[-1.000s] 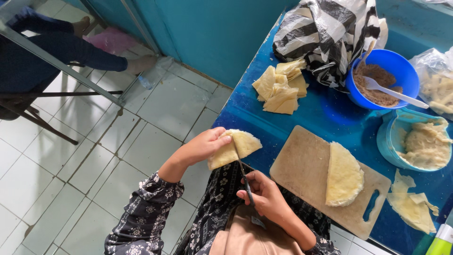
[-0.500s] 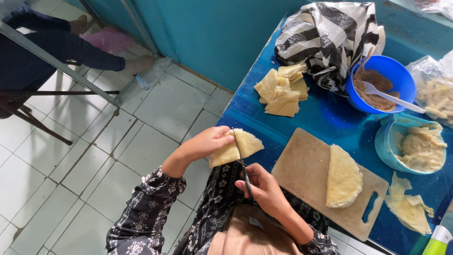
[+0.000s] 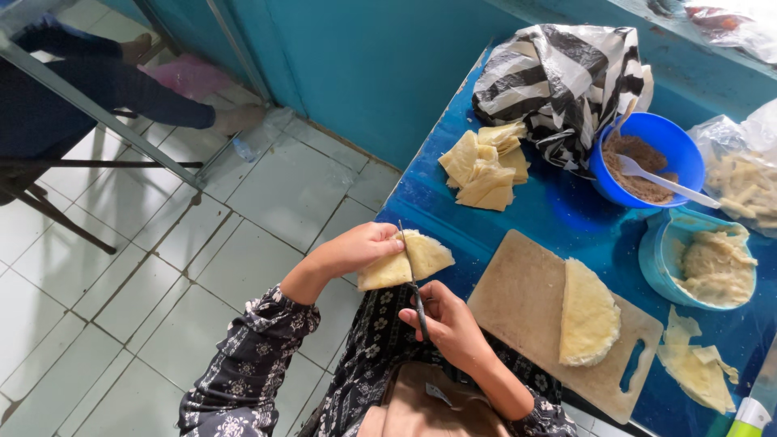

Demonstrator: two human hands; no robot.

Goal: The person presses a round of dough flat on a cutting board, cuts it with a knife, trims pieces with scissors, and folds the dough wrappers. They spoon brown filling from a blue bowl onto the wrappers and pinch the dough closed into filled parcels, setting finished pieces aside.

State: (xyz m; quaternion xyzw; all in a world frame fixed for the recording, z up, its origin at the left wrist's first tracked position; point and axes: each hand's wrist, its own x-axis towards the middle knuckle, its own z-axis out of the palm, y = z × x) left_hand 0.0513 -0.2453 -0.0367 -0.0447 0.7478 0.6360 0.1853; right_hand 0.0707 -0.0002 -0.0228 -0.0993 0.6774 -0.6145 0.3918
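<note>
1. Folded dough sheet [image 3: 405, 260], pale yellow, wedge shaped, sits at centre of frame, held in the air off the left edge of the blue table [image 3: 566, 218].
2. Left hand [image 3: 364, 247] clamped on the sheet's upper left edge, fingers curled over it.
3. Right hand [image 3: 449, 324] just below, closed round the handles of thin scissors [image 3: 411, 283]; blades point up and cross the sheet's middle.
4. Can't tell if the blades are parted or together, too thin.
5. Wooden cutting board [image 3: 526, 299] lower right of centre, with a folded half-round stack of dough [image 3: 587, 316] lying on it.
6. Pile of cut dough wedges [image 3: 486, 166] on the table, upper centre, just beside a black-and-white striped plastic bag [image 3: 558, 77].
7. Blue bowl [image 3: 676, 146] upper right holds brown filling, white spoon [image 3: 664, 182] resting in it.
8. Light teal bowl [image 3: 655, 259] at right edge holds crumpled dough scraps; more scraps [image 3: 692, 364] lie on the table below it.
9. Clear bag of pale pieces [image 3: 740, 174] at far right.
10. White tiled floor [image 3: 162, 267] fills the left; another person's legs [image 3: 121, 89] in the upper left corner.
</note>
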